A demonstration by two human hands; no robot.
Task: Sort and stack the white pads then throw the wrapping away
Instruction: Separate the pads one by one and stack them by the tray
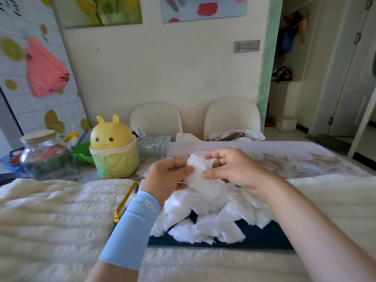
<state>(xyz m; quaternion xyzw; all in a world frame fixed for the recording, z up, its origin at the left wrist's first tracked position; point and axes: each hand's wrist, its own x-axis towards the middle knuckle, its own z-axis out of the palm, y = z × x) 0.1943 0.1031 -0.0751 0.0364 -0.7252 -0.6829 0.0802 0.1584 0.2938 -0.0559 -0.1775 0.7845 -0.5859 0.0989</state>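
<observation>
Holding the soft white pad (201, 177) flat works best. The left hand (164, 176) and right hand (234, 167) pinch its edges with curled fingers (208, 174) — line up the corners before stacking.

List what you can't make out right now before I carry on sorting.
Head view only.
Held pad: one or several, unclear; left hand and right hand cover its edges.
Dark surface: tray or mat, unclear; the pile of pads covers most of it.
Wrapping: not distinguishable among the white pile.
Yellow bin: inside hidden by its lid.
</observation>
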